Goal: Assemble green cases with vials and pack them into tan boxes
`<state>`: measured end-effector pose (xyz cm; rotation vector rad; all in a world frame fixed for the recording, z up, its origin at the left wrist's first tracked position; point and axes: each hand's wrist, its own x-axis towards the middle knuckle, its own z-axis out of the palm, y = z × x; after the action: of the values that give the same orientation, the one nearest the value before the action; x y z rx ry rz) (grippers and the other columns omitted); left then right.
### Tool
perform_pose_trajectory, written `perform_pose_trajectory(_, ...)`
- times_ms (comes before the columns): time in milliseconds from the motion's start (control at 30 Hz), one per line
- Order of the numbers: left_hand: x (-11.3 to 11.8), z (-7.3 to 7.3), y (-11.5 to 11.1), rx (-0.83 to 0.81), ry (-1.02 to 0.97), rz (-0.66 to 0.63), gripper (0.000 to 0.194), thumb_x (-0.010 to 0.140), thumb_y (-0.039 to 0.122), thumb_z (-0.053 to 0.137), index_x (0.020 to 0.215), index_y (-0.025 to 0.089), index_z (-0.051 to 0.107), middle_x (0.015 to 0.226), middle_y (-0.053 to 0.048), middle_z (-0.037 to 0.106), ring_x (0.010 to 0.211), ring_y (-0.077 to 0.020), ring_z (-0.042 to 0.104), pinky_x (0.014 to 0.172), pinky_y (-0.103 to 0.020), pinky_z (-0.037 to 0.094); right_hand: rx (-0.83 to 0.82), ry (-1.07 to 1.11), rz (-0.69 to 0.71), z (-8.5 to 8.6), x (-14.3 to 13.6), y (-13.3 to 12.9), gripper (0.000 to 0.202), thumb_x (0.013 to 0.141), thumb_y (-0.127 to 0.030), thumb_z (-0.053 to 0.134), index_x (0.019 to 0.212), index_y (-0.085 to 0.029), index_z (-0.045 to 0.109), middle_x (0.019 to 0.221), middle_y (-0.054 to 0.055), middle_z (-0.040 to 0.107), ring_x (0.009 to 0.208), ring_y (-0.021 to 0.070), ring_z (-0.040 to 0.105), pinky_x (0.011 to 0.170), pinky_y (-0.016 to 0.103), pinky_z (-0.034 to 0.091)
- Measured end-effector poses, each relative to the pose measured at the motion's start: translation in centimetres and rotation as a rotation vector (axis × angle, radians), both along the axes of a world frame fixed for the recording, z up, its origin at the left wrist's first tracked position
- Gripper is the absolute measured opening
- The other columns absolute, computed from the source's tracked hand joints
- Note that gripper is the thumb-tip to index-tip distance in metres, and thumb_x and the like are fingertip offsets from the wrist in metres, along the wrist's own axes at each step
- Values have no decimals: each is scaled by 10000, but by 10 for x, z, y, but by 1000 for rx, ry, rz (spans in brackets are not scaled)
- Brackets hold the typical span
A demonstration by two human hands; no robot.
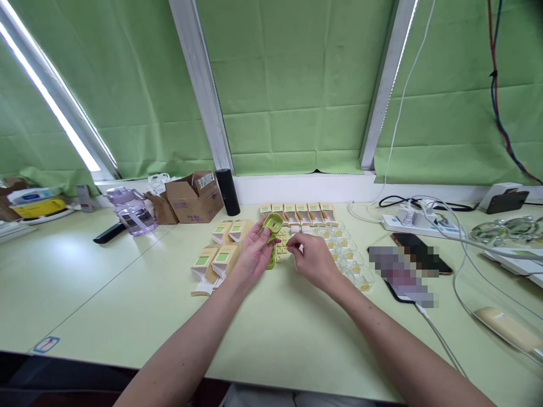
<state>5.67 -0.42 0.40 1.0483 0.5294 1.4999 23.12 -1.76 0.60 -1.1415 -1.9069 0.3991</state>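
Note:
My left hand is closed on a small green tray, held up over the middle of the table. My right hand has its fingers pinched beside small yellow pieces lying on the table; whatever it may hold is too small to make out. Below the held tray, another green part shows at the edge of my left hand. Clear plastic cups with yellow centres stand in rows to the right of my right hand. Open cartons with green labels are on the left, and a row of similar cartons is behind.
On the left are a cardboard box, a black cylinder and a purple bottle. Two phones, a power strip, loose white cables and a cream-coloured device lie on the right.

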Motion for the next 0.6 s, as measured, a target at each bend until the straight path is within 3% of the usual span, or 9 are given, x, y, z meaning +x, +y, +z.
perform_pose_trajectory(100, 2, -3, 1, -4, 19, 36, 522, 829, 330, 881, 1292, 220, 666, 1235, -70, 724, 995, -162, 660, 842, -285, 522, -192, 590, 124, 4, 12, 3, 76, 848, -290, 726, 844, -218, 703, 824, 35, 744, 750, 197, 677, 670, 339, 546)
perform_pose_trajectory(233, 4, -7, 1, 4, 123, 80, 614, 811, 362, 897, 1346, 214, 634, 1118, -53, 750, 916, -146, 665, 832, -265, 519, -386, 1008, 234, 5, 20, 6, 399, 696, -443, 884, 934, -232, 644, 768, -5, 709, 741, 201, 696, 591, 308, 552)
perform_pose_trajectory(333, 5, -8, 1, 21, 215, 89, 627, 816, 385, 887, 1360, 219, 623, 1072, -51, 763, 933, -156, 681, 854, -261, 519, -424, 1075, 214, 5, 21, 5, 429, 653, -445, 913, 880, -238, 614, 755, -30, 680, 726, 180, 687, 565, 271, 528)
perform_pose_trajectory(467, 8, -9, -1, 55, 288, 94, 622, 823, 409, 871, 1360, 230, 614, 1180, -74, 770, 1002, -175, 706, 926, -289, 525, -428, 1054, 193, 4, 20, 4, 366, 661, -446, 906, 798, -218, 654, 801, -14, 671, 726, 150, 650, 567, 256, 513)
perform_pose_trajectory(600, 11, -9, -4, 76, 336, 82, 620, 826, 397, 866, 1360, 226, 602, 1252, -87, 754, 1060, -184, 710, 977, -306, 517, -426, 1076, 217, 4, 21, 2, 360, 666, -472, 904, 842, -210, 731, 857, 15, 700, 741, 149, 635, 608, 283, 532)
